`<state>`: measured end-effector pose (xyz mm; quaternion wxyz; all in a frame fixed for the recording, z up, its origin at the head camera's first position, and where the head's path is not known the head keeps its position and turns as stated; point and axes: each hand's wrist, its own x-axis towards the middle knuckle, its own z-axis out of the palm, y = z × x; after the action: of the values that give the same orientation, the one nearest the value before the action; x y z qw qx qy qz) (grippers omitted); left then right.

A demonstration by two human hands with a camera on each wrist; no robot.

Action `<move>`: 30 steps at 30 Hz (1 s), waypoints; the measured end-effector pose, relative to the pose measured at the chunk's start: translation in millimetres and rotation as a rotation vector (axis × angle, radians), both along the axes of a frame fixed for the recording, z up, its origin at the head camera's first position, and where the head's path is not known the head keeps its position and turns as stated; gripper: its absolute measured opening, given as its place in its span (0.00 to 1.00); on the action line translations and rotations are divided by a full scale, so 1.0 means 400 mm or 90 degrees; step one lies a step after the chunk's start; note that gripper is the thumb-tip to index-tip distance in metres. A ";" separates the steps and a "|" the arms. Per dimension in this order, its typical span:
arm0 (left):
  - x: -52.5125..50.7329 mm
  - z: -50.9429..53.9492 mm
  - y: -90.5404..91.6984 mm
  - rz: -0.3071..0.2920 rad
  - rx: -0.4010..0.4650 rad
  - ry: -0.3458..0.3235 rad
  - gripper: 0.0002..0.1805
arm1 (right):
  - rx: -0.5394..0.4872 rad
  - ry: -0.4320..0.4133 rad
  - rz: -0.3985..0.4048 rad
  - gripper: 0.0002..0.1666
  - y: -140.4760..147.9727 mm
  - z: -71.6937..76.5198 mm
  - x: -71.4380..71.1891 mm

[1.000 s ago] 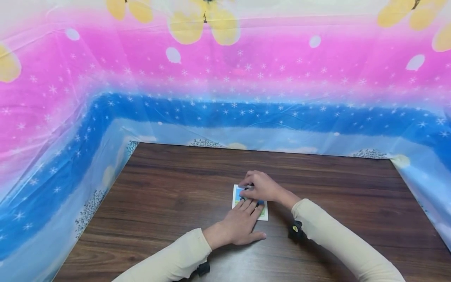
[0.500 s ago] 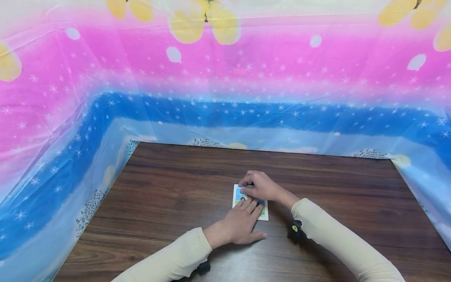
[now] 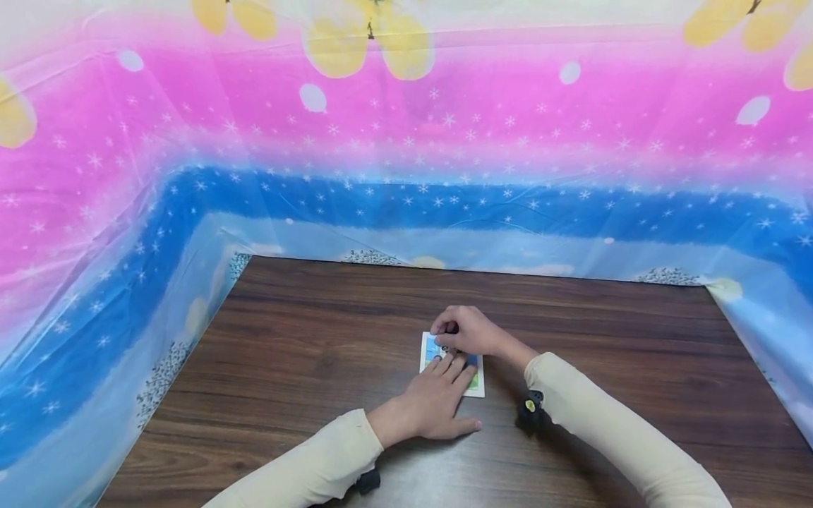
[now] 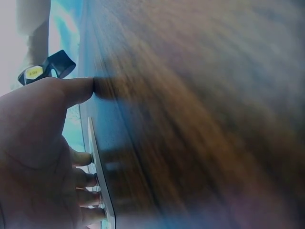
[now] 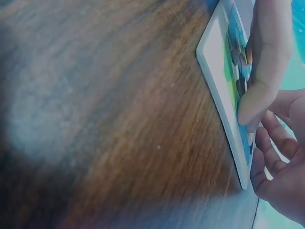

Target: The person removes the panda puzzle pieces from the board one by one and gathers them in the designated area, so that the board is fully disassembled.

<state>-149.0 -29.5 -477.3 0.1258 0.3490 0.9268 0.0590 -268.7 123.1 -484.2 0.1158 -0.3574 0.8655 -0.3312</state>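
your picture board (image 3: 430, 353) lies flat on the brown table (image 3: 305, 353), beneath both hands. your left hand (image 3: 435, 406) is spread, fingers straight, their tips resting around the middle of the board; your right hand (image 3: 476, 331) bends over its far part, fingers curled, and i cannot tell whether they pinch anything. this looks like a steady-and-adjust step: left holding the board down, right working at the picture. the next move probably calls for even pressure from the left fingertips so nothing slides, and a light, exact touch from the right. the head view hides what is under your right hand; the right wrist view shows its bent fingers close to the far end and the board's thick white edge. only the left wrist view shows how low your left thumb sits, at or just above the table.
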 end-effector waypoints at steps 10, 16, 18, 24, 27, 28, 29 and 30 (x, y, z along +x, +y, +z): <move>-0.002 -0.006 0.005 0.000 -0.016 0.017 0.48 | -0.047 -0.027 -0.025 0.04 0.014 0.003 0.004; 0.000 -0.015 0.004 0.003 -0.008 0.037 0.48 | -0.078 -0.007 -0.072 0.06 0.061 0.019 0.007; 0.000 -0.016 0.005 0.003 -0.006 0.036 0.48 | -0.072 0.000 -0.089 0.06 0.086 0.031 0.009; 0.001 -0.012 0.004 0.003 -0.009 0.034 0.48 | -0.047 0.016 -0.128 0.06 0.164 0.061 0.016; 0.001 -0.009 0.003 0.003 -0.011 0.031 0.48 | -0.039 0.023 -0.139 0.06 0.199 0.067 0.019; 0.001 -0.009 0.003 0.003 -0.011 0.029 0.48 | -0.036 0.026 -0.142 0.06 0.210 0.068 0.020; 0.001 -0.008 0.003 0.003 -0.012 0.028 0.48 | -0.033 0.027 -0.147 0.06 0.220 0.069 0.020; 0.001 -0.007 0.003 0.002 -0.013 0.028 0.48 | -0.031 0.029 -0.152 0.06 0.231 0.070 0.021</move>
<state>-148.6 -28.4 -480.1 0.1090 0.3476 0.9304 0.0417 -260.3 215.3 -456.2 0.0469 -0.2620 0.8960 -0.3555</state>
